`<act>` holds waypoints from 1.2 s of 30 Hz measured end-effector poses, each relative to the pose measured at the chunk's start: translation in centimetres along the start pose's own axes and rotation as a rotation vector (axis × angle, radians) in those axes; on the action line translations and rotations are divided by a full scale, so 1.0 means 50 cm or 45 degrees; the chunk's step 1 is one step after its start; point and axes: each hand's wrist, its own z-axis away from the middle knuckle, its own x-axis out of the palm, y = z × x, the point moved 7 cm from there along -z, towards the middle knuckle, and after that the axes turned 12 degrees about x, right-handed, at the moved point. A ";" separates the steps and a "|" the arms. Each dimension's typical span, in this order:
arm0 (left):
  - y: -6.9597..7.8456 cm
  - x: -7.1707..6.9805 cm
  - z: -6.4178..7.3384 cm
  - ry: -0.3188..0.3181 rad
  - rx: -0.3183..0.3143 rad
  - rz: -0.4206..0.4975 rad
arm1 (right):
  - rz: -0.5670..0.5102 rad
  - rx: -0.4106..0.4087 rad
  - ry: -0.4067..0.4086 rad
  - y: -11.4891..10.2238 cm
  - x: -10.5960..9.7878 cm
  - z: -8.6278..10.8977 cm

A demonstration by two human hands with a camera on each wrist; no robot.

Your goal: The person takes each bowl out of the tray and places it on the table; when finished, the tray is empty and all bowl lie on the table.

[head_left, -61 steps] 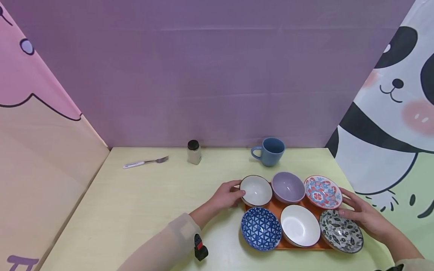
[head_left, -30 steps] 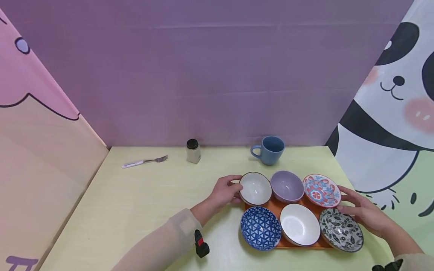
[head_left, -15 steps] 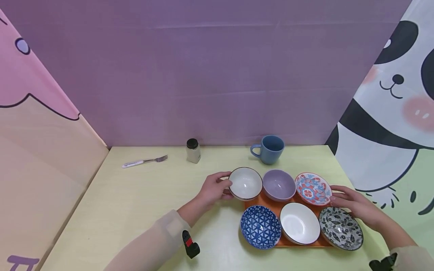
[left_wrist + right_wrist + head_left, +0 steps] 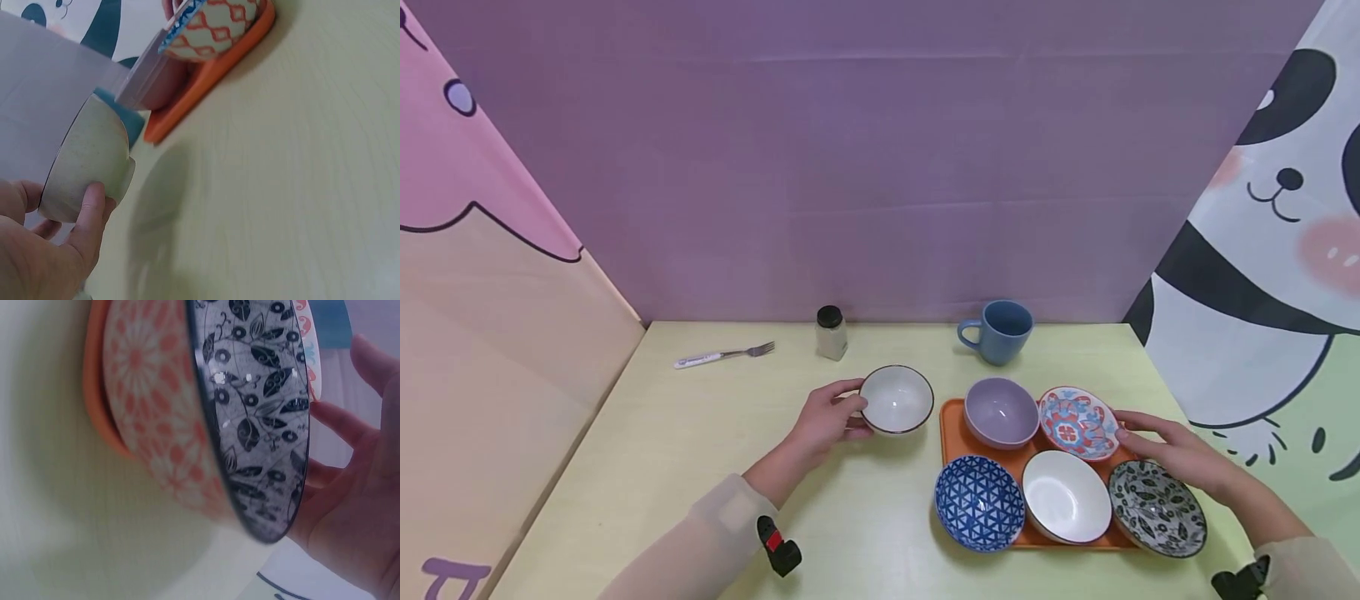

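Observation:
My left hand (image 4: 823,422) holds a white bowl (image 4: 897,400) with a dark rim, thumb at the rim and fingers beneath. In the left wrist view this bowl is raised off the table, casting a shadow. My right hand (image 4: 1183,454) touches the right rim of a red-and-blue patterned bowl (image 4: 1078,423), its fingers fairly straight. That bowl stands beside a purple bowl (image 4: 1002,412) on the orange tray (image 4: 953,429). Nearer me, the tray bears a blue patterned bowl (image 4: 979,503), a plain white bowl (image 4: 1066,497) and a black-and-white leaf-patterned bowl (image 4: 256,419).
A blue mug (image 4: 1003,332) stands at the back, behind the tray. Left of it are a black-capped shaker (image 4: 831,333) and a fork (image 4: 724,355) with a white handle. A purple backdrop (image 4: 880,167) rises along the table's back edge.
The dark-rimmed white bowl has moved left off the tray in my left hand. The purple and red-and-blue bowls have shifted left, my right hand following. The front row has stayed put.

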 end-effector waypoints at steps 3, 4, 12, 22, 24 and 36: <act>-0.007 -0.018 0.006 0.020 -0.018 -0.011 | 0.012 0.009 -0.007 -0.004 0.005 0.001; -0.011 -0.023 0.008 0.027 -0.021 -0.011 | 0.017 0.016 -0.006 -0.003 0.006 0.001; -0.042 -0.047 0.016 0.061 -0.036 -0.010 | 0.090 0.015 0.029 -0.004 0.010 -0.010; -0.053 -0.045 0.023 0.027 -0.047 0.026 | 0.091 -0.058 0.041 -0.018 0.005 -0.014; -0.055 -0.048 0.023 0.029 -0.049 0.027 | 0.091 -0.037 0.037 -0.013 0.003 -0.016; -0.058 -0.059 0.025 0.029 -0.026 0.055 | -0.043 0.039 0.048 0.026 -0.016 -0.028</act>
